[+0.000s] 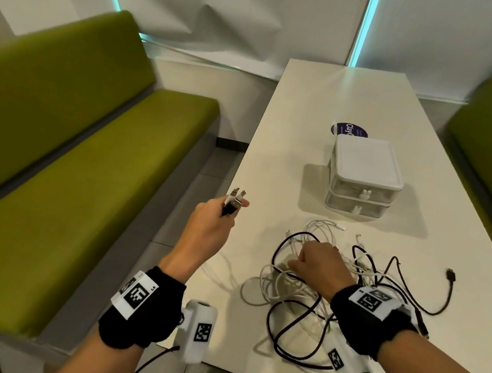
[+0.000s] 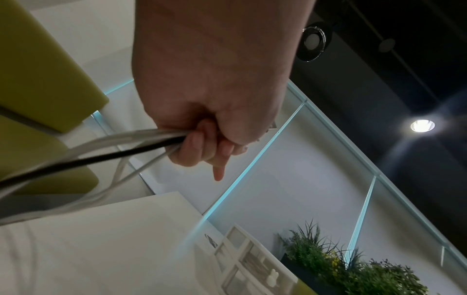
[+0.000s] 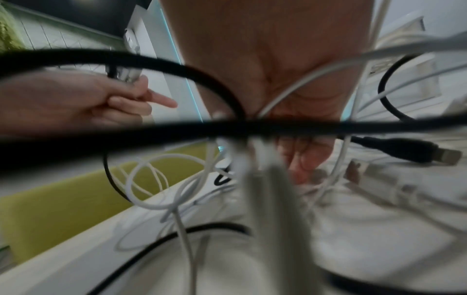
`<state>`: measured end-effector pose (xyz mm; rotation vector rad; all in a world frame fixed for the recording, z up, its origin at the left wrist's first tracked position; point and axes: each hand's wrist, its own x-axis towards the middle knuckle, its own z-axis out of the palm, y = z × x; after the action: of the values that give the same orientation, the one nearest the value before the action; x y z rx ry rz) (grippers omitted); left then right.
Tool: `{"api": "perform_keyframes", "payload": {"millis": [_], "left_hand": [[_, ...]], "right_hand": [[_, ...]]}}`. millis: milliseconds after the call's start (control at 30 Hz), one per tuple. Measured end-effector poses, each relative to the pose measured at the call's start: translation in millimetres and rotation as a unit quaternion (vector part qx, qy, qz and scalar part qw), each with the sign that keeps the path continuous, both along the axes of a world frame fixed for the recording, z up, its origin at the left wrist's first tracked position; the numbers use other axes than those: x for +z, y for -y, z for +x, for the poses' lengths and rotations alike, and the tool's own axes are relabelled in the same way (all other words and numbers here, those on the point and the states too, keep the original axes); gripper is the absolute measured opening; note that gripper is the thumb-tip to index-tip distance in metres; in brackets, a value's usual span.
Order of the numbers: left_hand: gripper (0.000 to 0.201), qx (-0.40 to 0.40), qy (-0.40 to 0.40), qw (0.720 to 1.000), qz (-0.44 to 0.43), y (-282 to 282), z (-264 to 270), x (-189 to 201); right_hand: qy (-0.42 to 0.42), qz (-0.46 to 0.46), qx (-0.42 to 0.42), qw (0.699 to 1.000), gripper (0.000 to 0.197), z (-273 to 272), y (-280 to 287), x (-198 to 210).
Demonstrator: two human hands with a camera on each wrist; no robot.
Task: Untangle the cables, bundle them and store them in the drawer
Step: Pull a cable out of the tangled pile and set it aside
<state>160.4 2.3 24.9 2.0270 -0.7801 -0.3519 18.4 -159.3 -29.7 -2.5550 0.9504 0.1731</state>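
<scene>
we're still at untangling — our left hand (image 1: 214,222) clenches a cluster of black and white plug ends (image 1: 234,202) off the white counter's (image 1: 277,146) edge, our right hand (image 1: 319,262) grips the knotted black and white cables (image 1: 293,291), so next we draw strands free, the clear two-drawer box (image 1: 363,182) still closed.

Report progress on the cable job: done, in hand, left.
Done: the left hand grips several plug ends gathered together, raised off the table's left edge.
In hand: the right hand rests on the tangled pile of cables, black and white strands crossing; its grip cannot be read.
Left: nothing is bundled, and both drawers of the drawer unit are shut.
</scene>
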Motion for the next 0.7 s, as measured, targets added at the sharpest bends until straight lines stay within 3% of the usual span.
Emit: {"api": "perform_keyframes", "payload": {"millis": [33, 167, 233, 367, 433, 533, 700], "left_hand": [[0.029, -0.004, -0.005, 1.000, -0.004, 1, -3, 1], [0.029, -0.021, -0.013, 1.000, -0.006, 6, -13, 1], [0.028, -0.036, -0.010, 0.999, -0.006, 9, -19, 2], [0.027, -0.047, -0.043, 0.998, -0.008, 18, -27, -1], [0.027, -0.050, -0.049, 0.998, -0.005, 22, -29, 0], [0.033, -0.057, -0.071, 0.996, -0.025, 29, -37, 7], [0.048, -0.078, -0.125, 0.987, -0.068, 42, -58, 23]], "right_hand": [[-0.012, 0.000, 0.004, 1.000, 0.034, 1, -1, 0], [-0.028, 0.013, 0.007, 1.000, 0.011, 5, -2, 5], [-0.020, 0.029, -0.009, 0.999, 0.019, 4, 0, 7], [0.052, 0.069, -0.062, 0.994, 0.036, -9, 5, 19], [0.117, 0.112, -0.098, 0.982, 0.031, -18, 12, 29], [0.202, 0.111, -0.125, 0.965, 0.005, -31, 21, 46], [0.251, 0.053, -0.099, 0.961, 0.006, -54, 20, 62]]}}
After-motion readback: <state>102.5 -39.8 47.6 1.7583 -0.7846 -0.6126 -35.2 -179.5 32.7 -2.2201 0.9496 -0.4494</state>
